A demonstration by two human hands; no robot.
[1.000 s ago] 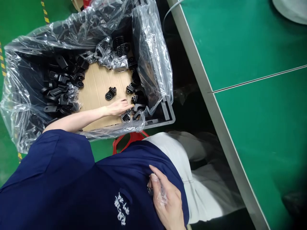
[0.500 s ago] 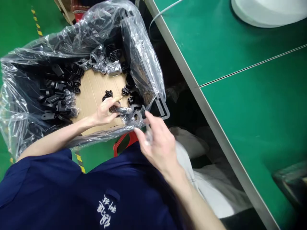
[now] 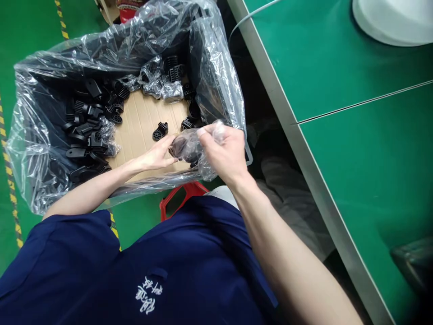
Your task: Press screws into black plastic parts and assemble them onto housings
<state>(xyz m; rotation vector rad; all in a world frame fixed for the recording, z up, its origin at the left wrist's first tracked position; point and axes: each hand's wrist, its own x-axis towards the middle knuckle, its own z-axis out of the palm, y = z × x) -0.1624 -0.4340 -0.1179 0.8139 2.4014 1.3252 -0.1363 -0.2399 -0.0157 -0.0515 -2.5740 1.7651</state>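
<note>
Over the near right part of the lined bin, my left hand (image 3: 159,154) has thumb and fingers around the left end of a dark plastic part (image 3: 180,147). Clear film covers this part, blurring its exact shape. My right hand (image 3: 227,151) is closed on the crumpled clear plastic bag (image 3: 207,168) at the part's right end. Beyond my left hand, a loose black plastic part (image 3: 160,131) with a round, spoked end lies on the cardboard (image 3: 138,119).
The bin's clear liner (image 3: 30,108) drapes over its walls. Black parts (image 3: 89,135) pile up on the left, and film-wrapped ones (image 3: 154,83) lie at the far side. A green-topped table (image 3: 338,149) stands to the right. A red stool (image 3: 181,193) shows below the bin.
My right hand has moved up and forward to the bag, and its fingers have closed on the film. The wrapped part now sits between both hands. The view has shifted slightly.
</note>
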